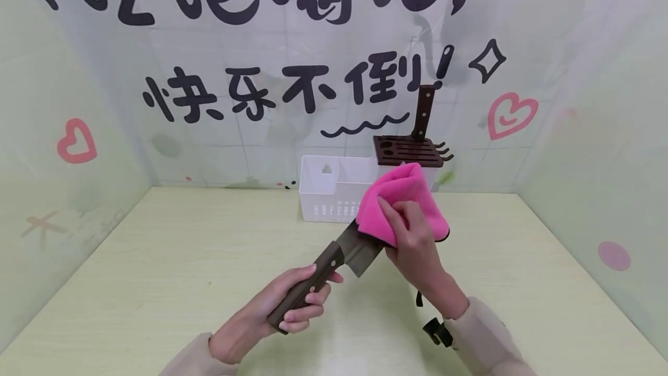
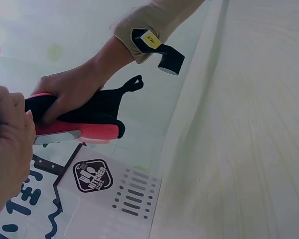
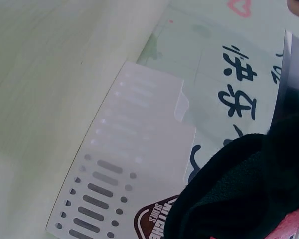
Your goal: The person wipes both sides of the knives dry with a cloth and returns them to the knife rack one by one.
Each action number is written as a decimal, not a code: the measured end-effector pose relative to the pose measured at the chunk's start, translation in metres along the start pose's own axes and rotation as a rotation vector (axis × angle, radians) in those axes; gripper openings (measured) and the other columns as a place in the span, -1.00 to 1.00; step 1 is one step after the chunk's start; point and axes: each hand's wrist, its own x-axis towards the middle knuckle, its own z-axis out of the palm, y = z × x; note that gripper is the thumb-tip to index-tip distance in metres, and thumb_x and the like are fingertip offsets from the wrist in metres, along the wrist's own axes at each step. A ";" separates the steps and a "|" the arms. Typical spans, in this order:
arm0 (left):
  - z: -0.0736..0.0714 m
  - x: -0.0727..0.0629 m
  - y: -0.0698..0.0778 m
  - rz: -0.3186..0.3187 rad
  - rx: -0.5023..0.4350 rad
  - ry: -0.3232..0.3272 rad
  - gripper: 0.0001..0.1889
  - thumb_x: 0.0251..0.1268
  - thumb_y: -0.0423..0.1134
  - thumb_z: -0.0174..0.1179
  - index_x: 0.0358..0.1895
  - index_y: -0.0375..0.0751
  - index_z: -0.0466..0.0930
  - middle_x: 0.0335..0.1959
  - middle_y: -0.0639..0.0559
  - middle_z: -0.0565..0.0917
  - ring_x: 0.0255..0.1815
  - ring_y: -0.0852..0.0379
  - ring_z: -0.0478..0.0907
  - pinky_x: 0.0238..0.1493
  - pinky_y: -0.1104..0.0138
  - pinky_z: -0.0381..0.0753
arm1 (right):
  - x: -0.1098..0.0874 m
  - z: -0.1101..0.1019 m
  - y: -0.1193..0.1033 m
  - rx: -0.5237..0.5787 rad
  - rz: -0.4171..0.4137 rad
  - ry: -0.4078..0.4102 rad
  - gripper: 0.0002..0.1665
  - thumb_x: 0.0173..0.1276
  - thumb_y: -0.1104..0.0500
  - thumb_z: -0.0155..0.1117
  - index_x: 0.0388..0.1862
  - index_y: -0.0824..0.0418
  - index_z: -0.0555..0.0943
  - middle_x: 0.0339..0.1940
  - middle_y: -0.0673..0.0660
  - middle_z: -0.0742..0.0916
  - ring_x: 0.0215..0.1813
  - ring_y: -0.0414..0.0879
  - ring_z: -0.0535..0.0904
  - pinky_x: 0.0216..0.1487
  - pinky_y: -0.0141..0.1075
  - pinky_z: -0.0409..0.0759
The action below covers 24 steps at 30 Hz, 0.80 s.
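My left hand (image 1: 268, 302) grips the dark brown handle of a cleaver (image 1: 359, 253), which slants up and to the right above the table. Over the upper part of the blade lies a pink cloth (image 1: 388, 196) with a black underside and edge. My right hand (image 1: 417, 245) pinches the cloth around the blade, hiding most of the metal. In the left wrist view a strip of the blade (image 2: 57, 138) shows beneath the cloth's pink edge (image 2: 102, 131). The right wrist view has the black side of the cloth (image 3: 224, 194) up close, with the shiny blade (image 3: 289, 82) leading away from it.
Behind the cloth stands a white slotted holder (image 1: 318, 205) against the back wall. Its right part has a brown slotted top (image 1: 407, 155) with hooks at the side, and a knife handle (image 1: 425, 110) stands up from it. Pale walls enclose the light wooden table (image 1: 209, 266).
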 end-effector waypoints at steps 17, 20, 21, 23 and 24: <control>-0.005 0.002 0.000 0.058 -0.017 -0.082 -0.65 0.44 -0.27 -0.46 0.11 -0.31 0.24 -0.51 0.14 0.20 -0.70 0.40 0.16 -0.71 0.67 0.27 | -0.002 0.000 -0.014 0.004 -0.228 -0.141 -0.52 0.03 0.34 0.22 0.02 0.28 0.50 -0.31 0.20 0.49 -0.29 0.01 0.43 -0.29 -0.27 0.50; -0.005 0.003 0.000 0.061 -0.016 -0.094 -0.67 0.41 -0.35 -0.42 0.10 -0.31 0.25 -0.51 0.14 0.21 -0.70 0.40 0.16 -0.70 0.67 0.28 | -0.002 0.001 -0.015 0.031 -0.254 -0.133 -0.60 0.13 0.33 0.08 0.01 0.28 0.51 -0.32 0.20 0.49 -0.30 0.00 0.43 -0.26 -0.27 0.49; -0.005 0.003 0.000 0.061 -0.014 -0.097 -0.67 0.40 -0.37 -0.44 0.09 -0.32 0.25 -0.51 0.14 0.21 -0.70 0.40 0.16 -0.71 0.67 0.29 | -0.001 0.001 -0.016 0.039 -0.263 -0.132 -0.61 0.17 0.32 0.02 0.00 0.28 0.51 -0.32 0.19 0.49 -0.30 0.00 0.43 -0.25 -0.27 0.48; -0.005 0.004 0.000 0.059 -0.008 -0.106 -0.68 0.38 -0.39 -0.50 0.03 -0.31 0.22 -0.51 0.14 0.21 -0.70 0.41 0.16 -0.71 0.67 0.29 | -0.001 0.001 -0.018 0.055 -0.279 -0.135 -0.62 0.19 0.30 -0.04 0.00 0.28 0.51 -0.32 0.18 0.49 -0.30 -0.01 0.43 -0.24 -0.28 0.48; -0.005 0.004 0.000 0.056 -0.009 -0.107 -0.69 0.36 -0.41 -0.51 0.01 -0.31 0.21 -0.51 0.14 0.22 -0.71 0.41 0.16 -0.71 0.67 0.29 | -0.001 0.001 -0.019 0.060 -0.287 -0.139 -0.61 0.18 0.31 -0.04 0.00 0.28 0.51 -0.32 0.17 0.49 -0.30 -0.02 0.43 -0.24 -0.28 0.47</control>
